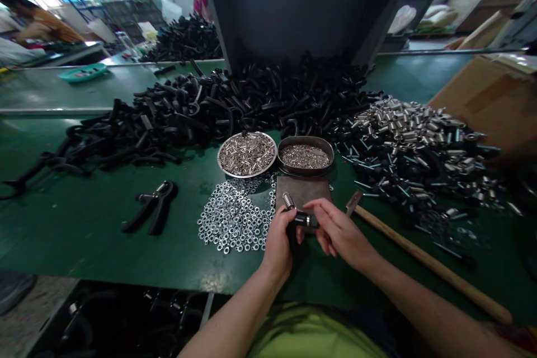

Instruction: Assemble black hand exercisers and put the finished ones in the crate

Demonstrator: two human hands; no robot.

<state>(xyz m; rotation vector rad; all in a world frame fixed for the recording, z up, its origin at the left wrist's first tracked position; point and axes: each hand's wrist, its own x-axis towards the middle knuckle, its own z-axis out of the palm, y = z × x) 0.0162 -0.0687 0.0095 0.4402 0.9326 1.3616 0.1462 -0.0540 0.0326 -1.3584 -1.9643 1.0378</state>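
My left hand (278,240) is closed around a black hand grip exerciser (302,218), and its coil spring (288,200) sticks up past my thumb. Curled about the dark knob end of the same exerciser is my right hand (339,232); its exact finger contact is partly hidden. Both hands are over the near edge of a flat metal block (300,190). Beside my left hand, many loose nuts (235,218) are spread on the green table (100,251). Another hand grip exerciser (151,210), with spring fitted, lies farther left.
A round dish of pins (247,155) and an oval tin (306,155) stand behind the block. Black handles (235,100) are heaped before a large bin (293,11). To the right lie springs (411,120), a hammer (428,260) and a carton (490,100). A person (48,25) sits far left.
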